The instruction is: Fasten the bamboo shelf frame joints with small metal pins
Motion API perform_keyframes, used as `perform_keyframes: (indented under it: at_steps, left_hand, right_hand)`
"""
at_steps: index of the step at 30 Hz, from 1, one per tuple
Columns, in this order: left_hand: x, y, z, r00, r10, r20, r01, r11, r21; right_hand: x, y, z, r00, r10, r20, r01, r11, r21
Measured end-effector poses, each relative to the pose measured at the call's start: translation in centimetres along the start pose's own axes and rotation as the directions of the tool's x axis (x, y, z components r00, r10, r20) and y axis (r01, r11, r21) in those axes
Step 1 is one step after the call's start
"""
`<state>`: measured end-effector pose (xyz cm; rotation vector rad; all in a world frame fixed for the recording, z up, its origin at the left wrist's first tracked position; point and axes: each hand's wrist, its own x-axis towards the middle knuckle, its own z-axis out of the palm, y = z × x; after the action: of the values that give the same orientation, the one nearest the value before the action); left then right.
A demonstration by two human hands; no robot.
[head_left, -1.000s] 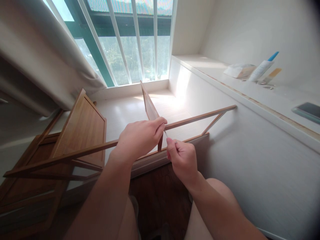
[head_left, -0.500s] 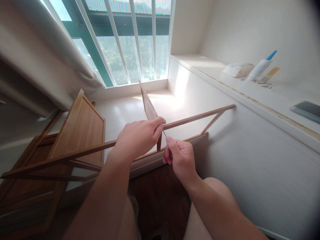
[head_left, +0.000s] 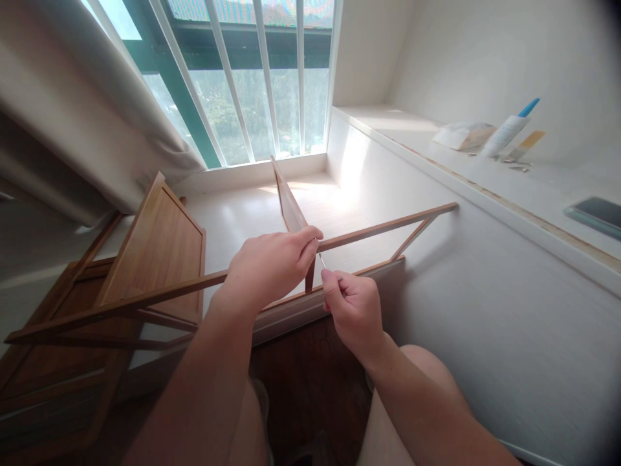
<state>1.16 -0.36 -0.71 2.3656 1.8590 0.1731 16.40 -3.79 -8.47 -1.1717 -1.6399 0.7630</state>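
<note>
My left hand (head_left: 272, 265) is closed around a long wooden rail (head_left: 383, 228), where an upright wooden panel (head_left: 290, 197) meets it. Its fingertips pinch close to the joint, and the far side of the grip is hidden. Just below and to the right, my right hand (head_left: 354, 310) is closed on a thin metal hex key (head_left: 323, 261). The key's shaft rises from the fist toward the rail beside my left fingertips; its tip is too small to make out. Most of the key is covered by my fingers.
Another wooden panel (head_left: 158, 249) stands at the left by the curtain (head_left: 87, 116). On the white ledge (head_left: 388, 120) at right lie a white tube with a blue nozzle (head_left: 507, 134), a plastic packet (head_left: 463, 134), small metal pieces and a phone (head_left: 596, 213). A barred window is ahead.
My right hand has turned slightly, its fingers curling tighter around the hex key, whose shaft now stands steeper. My left hand stays at the joint.
</note>
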Motion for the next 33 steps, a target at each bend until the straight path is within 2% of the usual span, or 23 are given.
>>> perform_keyframes:
  at_steps: [5,12,26,33]
  left_hand:
    - [0.0,0.1,0.0,1.0,0.0,0.006,0.0,1.0,0.0]
    - [-0.1,-0.2,0.3,0.999,0.028,-0.03,-0.028,1.0,0.007]
    - [-0.1,-0.2,0.4,0.999,0.023,-0.027,-0.023,1.0,0.013]
    - [-0.2,-0.3,0.4,0.999,0.02,-0.03,-0.019,1.0,0.02]
  right_hand:
    - [0.3,0.1,-0.3,0.998,-0.063,0.03,0.066,0.993,-0.094]
    - [0.5,-0.1,-0.3,0.995,-0.088,0.046,0.093,0.988,-0.124]
    - [1.1,-0.2,-1.5,0.987,-0.138,0.078,0.154,0.953,-0.26]
    - [1.1,-0.7,-1.7,0.982,-0.16,0.096,0.185,0.902,-0.389]
